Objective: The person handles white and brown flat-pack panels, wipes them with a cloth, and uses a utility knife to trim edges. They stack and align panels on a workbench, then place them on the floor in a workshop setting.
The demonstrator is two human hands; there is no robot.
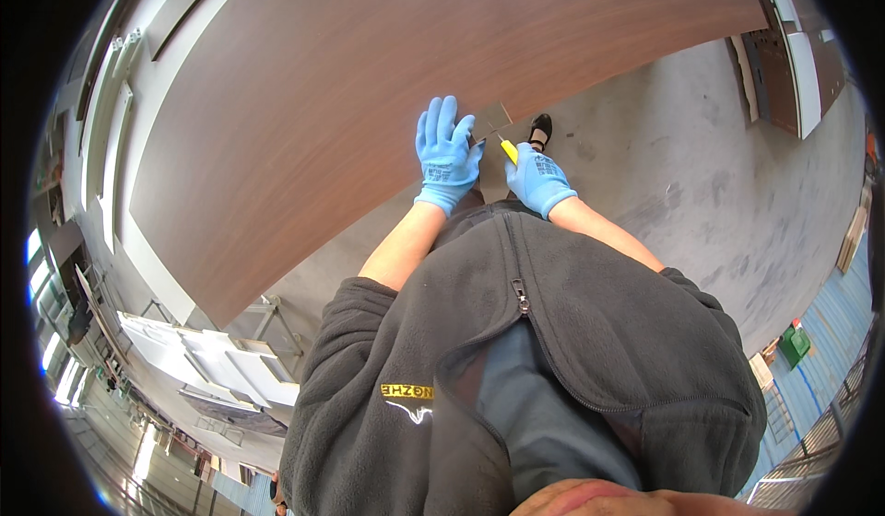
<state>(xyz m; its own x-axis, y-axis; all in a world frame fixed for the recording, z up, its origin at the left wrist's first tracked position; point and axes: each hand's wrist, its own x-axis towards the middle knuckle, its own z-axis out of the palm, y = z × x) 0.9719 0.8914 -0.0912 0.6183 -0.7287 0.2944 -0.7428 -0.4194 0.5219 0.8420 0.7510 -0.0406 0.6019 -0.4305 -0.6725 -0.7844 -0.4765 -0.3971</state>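
A large brown wood-grain board [369, 64] spreads in front of me. My left hand [446, 157], in a blue glove, lies flat on it near its close edge, fingers stretched out and thumb apart. My right hand [538, 177], gloved the same way, is closed around a yellow utility knife [509, 151]. The knife's thin metal tip points at a small brownish-grey square piece [495, 120] at the board's edge, between my hands. Whether the tip touches the piece I cannot tell. Something dark shows by my left thumb, too small to name.
My shoe [541, 129] shows on the grey floor [645, 157] below the board's edge. Stacked panels [797, 74] stand at the far right. White panels [203, 359] on a metal frame are at the lower left. A green bin [794, 345] stands at the right.
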